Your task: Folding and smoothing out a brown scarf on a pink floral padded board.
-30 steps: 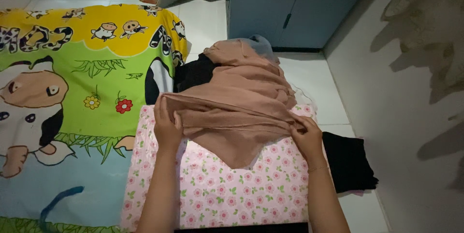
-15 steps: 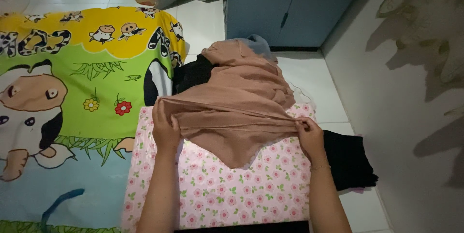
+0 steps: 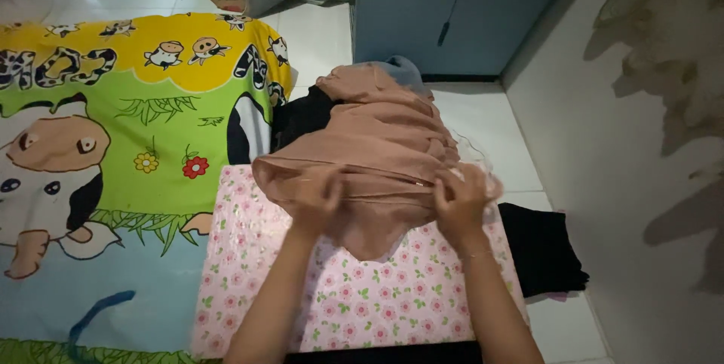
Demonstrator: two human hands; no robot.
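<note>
Fabric, dusty-pink scarf-type cloth (image 3: 377,145), lies bunched on the near end of a pink floral pad (image 3: 354,304) w/ its far part draped back over a dark heap (image 3: 305,111) and a grey piece (image 3: 403,70). Both hands sit on its near fold, close together: left hand (image 3: 317,196) has fingers clenched into the fabric, right hand (image 3: 458,202) pinches the fold edge too, so the cloth gathers into ridges between them and a loose triangular flap hangs toward the person. Pad gives a flat, soft base on the floor. Just right of the pad, folded black cloth (image 3: 539,247) lies by the wall (image 3: 641,183). Left: bright cartoon cow mat (image 3: 113,145). Beyond the heap, blue-grey cabinet (image 3: 445,24) on white floor tiles (image 3: 483,126).
</note>
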